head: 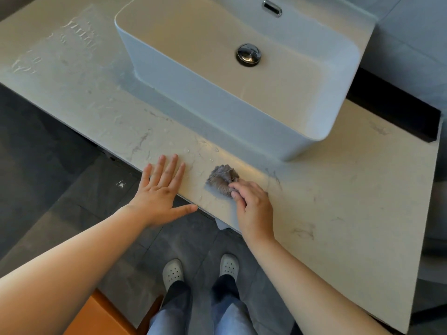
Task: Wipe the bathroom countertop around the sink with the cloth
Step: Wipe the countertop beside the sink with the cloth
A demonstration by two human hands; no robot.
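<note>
Down low, two pale shoes stand on the dark floor, close to the front edge of the table. The left hand lies flat on that edge with its fingers spread wide and straight. It holds nothing. The right hand is a bit farther in. Its fingers are curled and pinch the near side of the cloth.

I think the step now is rubbing the strip of table in front of the sink. To do it well, the right hand should press the cloth down flat, not in a ball, so more of it touches the table. Long, slow rubs should cover every bit, right up to the foot of the sink. The left hand can help keep the body steady, but it should lift off when the cloth needs that spot.

The cloth is grey and bunched up. It sits on the table just past the right hand's fingertips, a little to the right of the left hand and not touching it. The sink is near, just behind the cloth, but apart from it.

Farther back, a shiny drain plug sits in the bottom of the white sink. Far to the left, the table has pale smears that look like they need wiping too.
</note>
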